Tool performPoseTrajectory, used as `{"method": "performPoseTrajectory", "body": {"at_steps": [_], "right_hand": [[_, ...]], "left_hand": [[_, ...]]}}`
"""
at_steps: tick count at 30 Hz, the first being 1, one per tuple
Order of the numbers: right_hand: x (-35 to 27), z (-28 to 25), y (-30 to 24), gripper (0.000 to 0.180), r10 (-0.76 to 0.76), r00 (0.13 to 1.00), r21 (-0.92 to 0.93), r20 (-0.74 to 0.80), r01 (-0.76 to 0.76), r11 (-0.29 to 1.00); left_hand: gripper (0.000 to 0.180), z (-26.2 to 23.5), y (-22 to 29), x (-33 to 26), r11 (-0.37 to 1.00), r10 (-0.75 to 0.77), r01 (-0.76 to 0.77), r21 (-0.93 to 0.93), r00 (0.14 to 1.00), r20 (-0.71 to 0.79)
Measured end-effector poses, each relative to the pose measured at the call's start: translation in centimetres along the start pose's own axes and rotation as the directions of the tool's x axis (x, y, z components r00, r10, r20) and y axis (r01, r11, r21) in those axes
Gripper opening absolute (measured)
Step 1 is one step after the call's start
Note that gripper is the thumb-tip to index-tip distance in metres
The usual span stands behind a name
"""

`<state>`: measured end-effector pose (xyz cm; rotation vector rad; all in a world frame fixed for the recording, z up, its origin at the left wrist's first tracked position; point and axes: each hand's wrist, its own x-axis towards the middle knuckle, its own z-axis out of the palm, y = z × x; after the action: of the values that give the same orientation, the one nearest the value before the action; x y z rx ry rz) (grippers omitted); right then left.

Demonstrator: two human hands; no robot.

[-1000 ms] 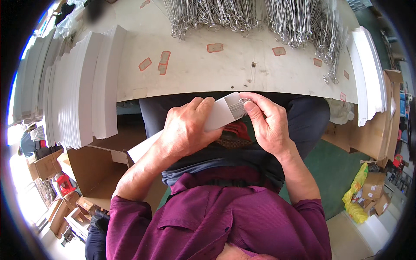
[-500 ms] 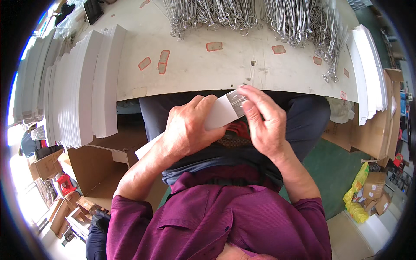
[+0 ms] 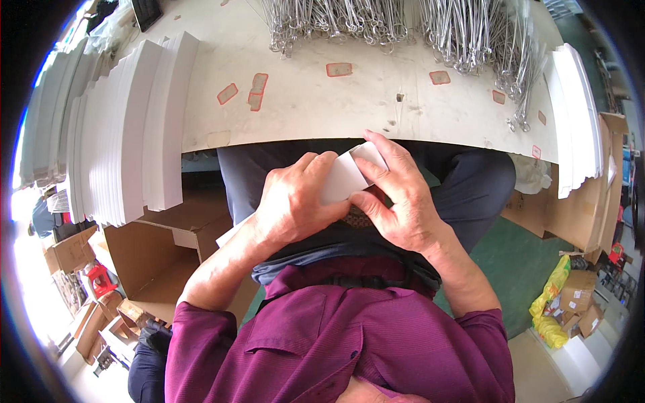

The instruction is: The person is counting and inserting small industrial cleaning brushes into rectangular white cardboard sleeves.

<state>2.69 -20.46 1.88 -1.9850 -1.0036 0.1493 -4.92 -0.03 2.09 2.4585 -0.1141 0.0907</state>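
Note:
A long, narrow white cardboard box (image 3: 342, 181) slants over my lap, just off the table's front edge. My left hand (image 3: 292, 198) is wrapped round its middle, and the lower end runs out beneath my left forearm. At the upper end, my right hand (image 3: 408, 205) has its thumb against the near edge and its fingers on the white end flap (image 3: 371, 156). That flap is folded partly over the opening, so the box's contents are hidden now.
Metal skewers with ring ends lie in two heaps (image 3: 336, 20) (image 3: 467, 40) at the table's far side. Upright white boxes stand in rows at the left (image 3: 131, 134) and right (image 3: 576, 117). An open brown carton (image 3: 158, 258) sits below the table at left. Red-edged labels mark the tabletop (image 3: 302, 114).
My right fingers have brought the end flap across the box's opening, covering the metal rings that showed there. My left hand keeps its hold in nearly the same place.

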Motion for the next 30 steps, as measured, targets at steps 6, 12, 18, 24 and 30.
{"method": "performPoseTrajectory", "body": {"at_steps": [6, 12, 18, 24, 30], "right_hand": [[-0.3, -1.2, 0.0, 0.041, 0.195, 0.966, 0.441, 0.168, -0.250, 0.862], [-1.2, -1.0, 0.1, 0.039, 0.226, 0.953, 0.489, 0.204, -0.299, 0.820], [-1.0, -0.7, -0.4, 0.038, 0.263, 0.957, 0.474, 0.125, -0.291, 0.831], [-1.3, -0.4, 0.2, 0.038, 0.180, 0.981, 0.415, 0.071, -0.193, 0.889], [-1.5, 0.0, -0.6, 0.046, 0.301, 0.953, 0.486, 0.043, -0.283, 0.827]], "left_hand": [[0.061, 0.0, 0.7, 0.6, 0.994, -0.023, 0.018, -0.104, 0.999, -0.049], [0.067, -0.1, 0.9, 0.2, 0.987, -0.070, 0.077, -0.138, 0.996, 0.050], [0.074, 0.2, 0.8, 0.3, 0.983, -0.057, 0.057, -0.175, 0.998, 0.001], [0.074, 0.2, 1.2, 0.4, 0.970, -0.114, 0.125, -0.208, 0.991, 0.066], [0.075, 0.2, 1.3, 0.5, 0.960, -0.142, 0.160, -0.231, 0.985, 0.093]]}}
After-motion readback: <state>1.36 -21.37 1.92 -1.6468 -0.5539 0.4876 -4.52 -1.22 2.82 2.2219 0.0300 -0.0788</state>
